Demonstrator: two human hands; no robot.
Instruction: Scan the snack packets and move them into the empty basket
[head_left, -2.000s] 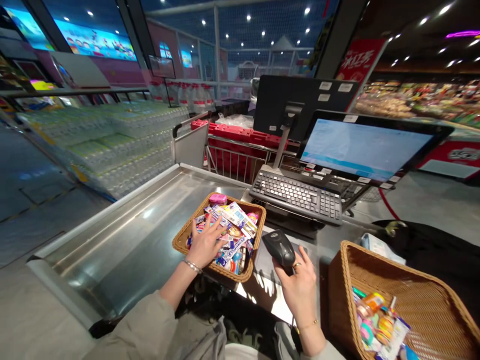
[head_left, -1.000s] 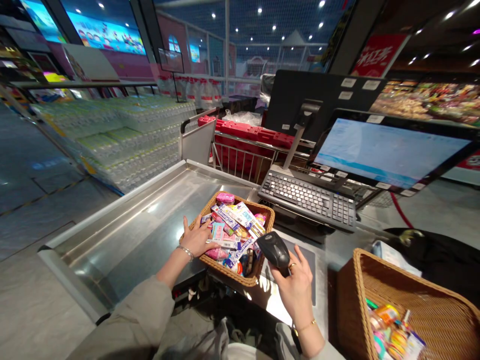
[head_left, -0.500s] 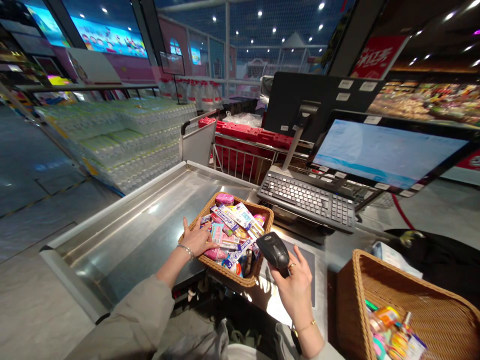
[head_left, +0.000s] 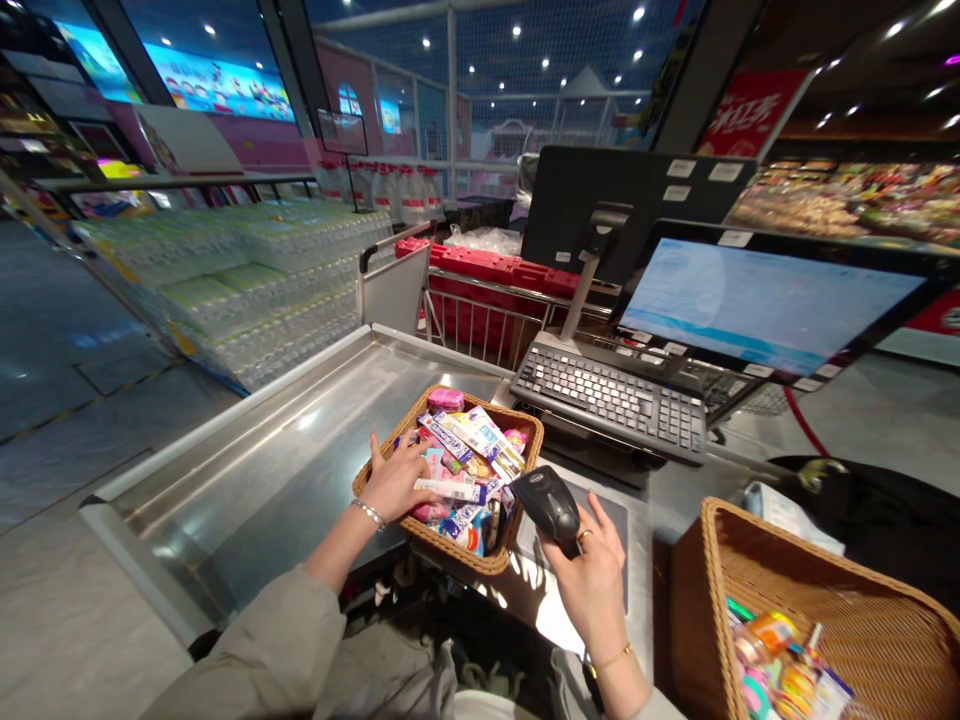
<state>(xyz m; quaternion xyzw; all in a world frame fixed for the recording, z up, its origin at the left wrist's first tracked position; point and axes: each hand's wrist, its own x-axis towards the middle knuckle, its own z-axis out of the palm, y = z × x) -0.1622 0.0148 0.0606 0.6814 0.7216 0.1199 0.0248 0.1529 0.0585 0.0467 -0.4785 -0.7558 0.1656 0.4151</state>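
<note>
My left hand (head_left: 396, 478) reaches over the left side of a wicker basket (head_left: 450, 556). Its thumb and forefinger grip the near end of a slim white box (head_left: 454, 489), the other fingers spread over the pile. Pink, blue and white small packs, among them a purple-and-white box (head_left: 445, 437) and a pink case (head_left: 446, 400), fill this basket. In my right hand (head_left: 589, 570) is a black handheld barcode scanner (head_left: 547, 503), its head pointing toward the basket's right rim. The scanner's handle is mostly hidden by my fingers.
The basket stands on a metal checkout counter (head_left: 300, 440). Behind it are a keyboard (head_left: 611, 395) and a lit monitor (head_left: 772, 305). A larger wicker basket (head_left: 847, 580) with several small goods sits at the right. Stacked bottle packs (head_left: 247, 270) stand beyond the counter.
My left hand has shifted slightly, and the slim white box now shows raised at its fingertips above the other packs. My right hand and the scanner have barely moved.
</note>
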